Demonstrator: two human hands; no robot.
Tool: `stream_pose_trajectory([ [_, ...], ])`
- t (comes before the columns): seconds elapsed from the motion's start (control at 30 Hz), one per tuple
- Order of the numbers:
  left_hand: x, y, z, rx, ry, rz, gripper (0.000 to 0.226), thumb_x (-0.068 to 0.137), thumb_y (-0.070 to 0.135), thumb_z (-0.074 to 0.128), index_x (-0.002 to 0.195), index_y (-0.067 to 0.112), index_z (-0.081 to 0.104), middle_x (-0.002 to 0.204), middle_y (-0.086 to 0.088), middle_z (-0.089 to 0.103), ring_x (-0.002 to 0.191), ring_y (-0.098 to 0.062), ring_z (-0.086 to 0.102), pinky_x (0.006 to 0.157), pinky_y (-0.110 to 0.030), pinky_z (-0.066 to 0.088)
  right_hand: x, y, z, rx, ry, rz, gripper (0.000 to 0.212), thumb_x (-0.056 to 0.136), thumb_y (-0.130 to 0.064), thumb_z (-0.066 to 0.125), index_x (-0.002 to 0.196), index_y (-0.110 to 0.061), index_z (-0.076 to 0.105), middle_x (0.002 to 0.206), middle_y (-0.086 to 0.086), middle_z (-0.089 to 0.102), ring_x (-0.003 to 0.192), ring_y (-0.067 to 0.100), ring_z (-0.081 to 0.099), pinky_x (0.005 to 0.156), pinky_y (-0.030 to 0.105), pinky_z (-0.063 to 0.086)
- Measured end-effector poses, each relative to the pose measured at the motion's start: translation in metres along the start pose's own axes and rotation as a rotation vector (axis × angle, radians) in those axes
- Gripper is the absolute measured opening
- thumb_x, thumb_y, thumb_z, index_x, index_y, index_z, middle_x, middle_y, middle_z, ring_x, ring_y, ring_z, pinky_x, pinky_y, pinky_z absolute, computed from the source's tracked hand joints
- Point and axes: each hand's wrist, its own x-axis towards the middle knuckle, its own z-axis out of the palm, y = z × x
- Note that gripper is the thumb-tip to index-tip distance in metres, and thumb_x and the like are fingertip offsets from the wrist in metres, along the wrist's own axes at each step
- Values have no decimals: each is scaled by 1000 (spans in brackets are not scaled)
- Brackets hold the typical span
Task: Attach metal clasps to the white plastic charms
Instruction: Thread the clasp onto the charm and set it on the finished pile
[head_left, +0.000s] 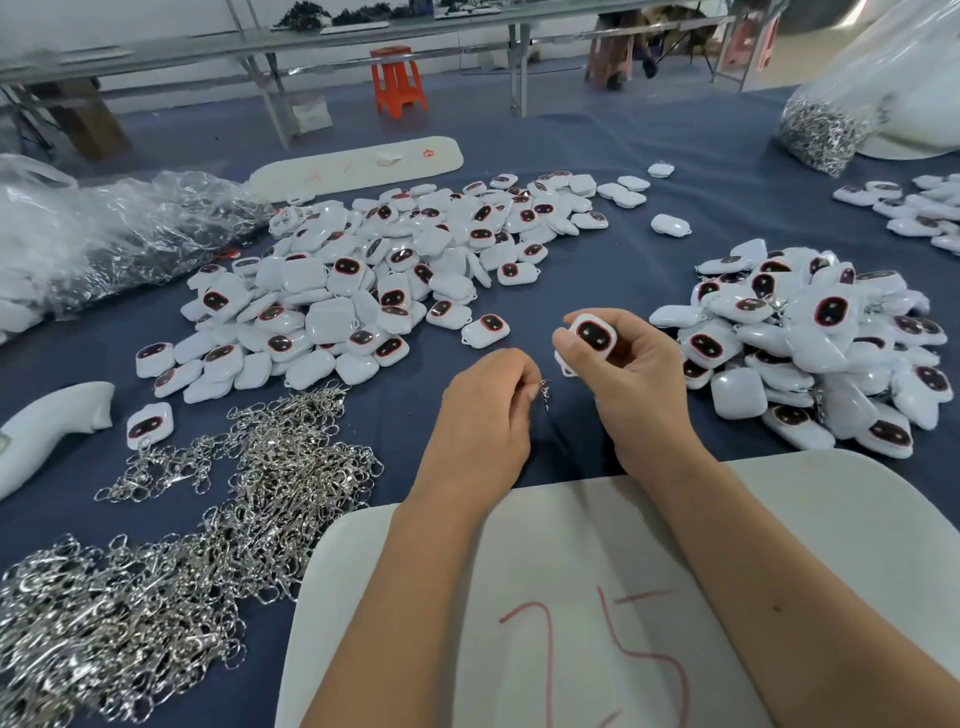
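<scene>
Fingers (571, 340) pinch glossy white charm (592, 338); other hand (483, 410) grips metal clasp (544, 392).

A white charm (592, 338) with a dark face is held up, and a small silver clasp (544, 393) is pinched just beside it.

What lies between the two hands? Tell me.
Only bare blue cloth in the head view; the left hand pinches a metal clasp, the right hand holds a white charm.

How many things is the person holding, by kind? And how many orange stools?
White plastic charm, in the right hand: 1
Metal clasp, in the left hand: 1
Orange stool: 1
Total: 3
</scene>
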Motion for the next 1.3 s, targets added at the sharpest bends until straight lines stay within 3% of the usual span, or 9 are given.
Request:
stream_pose_trajectory([
  [0.07,0,1,0,-9,-20,7,17,94,-2,55,84,12,57,75,8,54,72,-15,50,65,-33,43,0,1,1,-5,-9,32,21,89,-23,84,106,-25,72,74,-7,65,64,8,57,62,19,48],
  [0.17,0,2,1,-15,-41,10,17,94,-2,55,83,12,57,76,6,55,72,-15,50,65,-36,44,-1,2,2,-54,2,48,9,90,-27,81,92,-25,72,69,-11,61,55,9,51,54,21,47],
  [0.47,-1,4,2,-20,-76,15,17,94,-2,52,83,11,54,77,2,55,74,-21,50,68,-41,44,-2,6,3,-158,95,-4,11,89,-23,81,87,-18,71,70,-6,65,54,8,58,52,19,51],
  [0.67,-1,4,4,-11,-88,24,19,93,-2,52,81,13,52,76,3,54,74,-21,50,67,-43,44,-3,7,3,-240,135,-48,14,88,-25,81,86,-18,69,73,-3,67,57,12,62,54,33,58],
  [0.77,-1,6,5,-10,-97,19,19,93,-3,51,81,12,51,76,1,54,74,-23,51,68,-46,44,-3,6,3,-291,134,-68,15,88,-25,81,86,-17,69,74,-6,67,66,15,65,65,48,62],
  [0.87,-2,8,6,-2,-91,13,18,94,-3,50,81,10,51,77,-1,55,74,-25,51,69,-49,44,-4,4,3,-306,146,-81,15,87,-22,81,85,-16,68,73,-6,67,69,22,65,67,51,61],
  [1.1,-2,11,9,35,-94,-1,17,94,-4,49,81,6,51,77,-4,54,75,-29,50,71,-54,45,-8,-1,5,-356,182,-136,14,88,-20,80,85,-15,67,73,-6,67,66,13,62,71,41,56],
  [1.2,-2,12,9,52,-92,-9,17,94,-5,48,82,6,51,78,-5,54,76,-29,49,72,-53,45,-8,-2,5,-372,174,-140,14,88,-19,80,86,-14,67,72,-6,66,65,17,64,68,39,57],
  [1.3,-2,13,10,65,-92,-28,20,92,-6,47,81,9,49,78,-3,54,75,-28,49,72,-53,45,-9,-2,6,-413,183,-180,14,88,-18,80,86,-13,67,72,-8,66,66,13,62,66,27,52],
])
